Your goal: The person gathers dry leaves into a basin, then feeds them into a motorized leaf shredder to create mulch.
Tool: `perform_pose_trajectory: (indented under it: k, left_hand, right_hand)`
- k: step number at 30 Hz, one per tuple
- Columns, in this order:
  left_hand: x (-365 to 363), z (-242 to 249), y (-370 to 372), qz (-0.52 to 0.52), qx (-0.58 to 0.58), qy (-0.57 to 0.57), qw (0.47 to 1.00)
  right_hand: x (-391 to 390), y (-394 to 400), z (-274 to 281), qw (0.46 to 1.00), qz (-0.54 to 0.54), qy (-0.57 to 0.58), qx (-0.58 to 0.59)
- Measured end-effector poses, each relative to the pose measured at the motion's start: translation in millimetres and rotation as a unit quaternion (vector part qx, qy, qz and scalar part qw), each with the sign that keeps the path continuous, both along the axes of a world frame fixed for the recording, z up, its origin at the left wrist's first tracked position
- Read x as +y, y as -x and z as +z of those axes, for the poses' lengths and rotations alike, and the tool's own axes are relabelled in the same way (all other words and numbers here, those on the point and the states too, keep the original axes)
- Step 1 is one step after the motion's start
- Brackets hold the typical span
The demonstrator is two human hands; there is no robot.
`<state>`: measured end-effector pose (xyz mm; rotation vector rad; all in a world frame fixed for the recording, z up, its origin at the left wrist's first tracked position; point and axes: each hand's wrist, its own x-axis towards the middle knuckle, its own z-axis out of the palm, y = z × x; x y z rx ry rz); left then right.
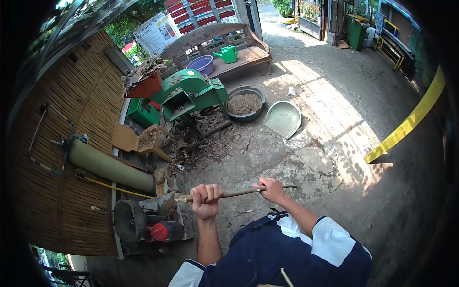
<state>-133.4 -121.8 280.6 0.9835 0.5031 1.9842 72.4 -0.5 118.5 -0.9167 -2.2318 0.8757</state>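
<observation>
A thin, slightly bent branch (239, 192) is held level in front of my body, in both hands. My left hand (205, 200) is a fist around its thicker, pale broken end. Further along, my right hand (271, 190) grips the thinner part, and the tip pokes out beyond it. Ahead stands a green shredder machine (203, 98), with dry leaves heaped on its red hopper (146, 87). Beside it a black tub (260, 103) holds brown shredded material. A pale dustpan (284, 118) lies on the ground to the tub's right.
A wooden bench (248, 53) at the back carries a purple basin (201, 63) and a green watering can (228, 54). Leaf litter covers the ground around the shredder. An orange chair (128, 137) and a long tank (110, 165) stand left. A yellow curved post (411, 122) rises at right.
</observation>
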Motion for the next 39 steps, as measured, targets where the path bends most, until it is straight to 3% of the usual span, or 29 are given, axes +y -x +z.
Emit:
perform_pose_trajectory:
  k: [5,8,12,15,21,23,27,33,39]
  left_hand:
    - [-32,7,18,0.022,0.032,-0.041,0.998]
    - [-61,13,41,0.063,0.002,-0.058,0.996]
    - [-117,16,73,0.168,-0.092,-0.085,0.978]
    - [-155,13,84,0.277,-0.162,-0.060,0.945]
    - [-206,8,87,0.383,-0.163,-0.044,0.908]
    - [-213,9,92,0.460,-0.204,0.006,0.864]
    - [-218,17,102,0.476,-0.225,0.007,0.850]
    - [-203,41,103,0.449,-0.166,-0.007,0.878]
    - [-184,50,107,0.398,-0.158,-0.024,0.903]
  right_hand:
    - [-17,18,16,0.997,0.002,0.064,0.039]
    - [-17,24,24,0.979,0.180,0.080,0.049]
    - [-18,41,19,0.954,0.277,0.097,0.062]
    - [-29,56,53,0.935,0.308,0.158,0.072]
    - [-39,94,56,0.918,0.388,0.082,0.002]
    - [-40,106,61,0.910,0.412,0.022,0.032]
    - [-43,123,73,0.905,0.424,0.015,-0.006]
    - [-43,131,62,0.898,0.438,-0.005,-0.051]
    - [-44,118,81,0.915,0.394,0.085,-0.020]
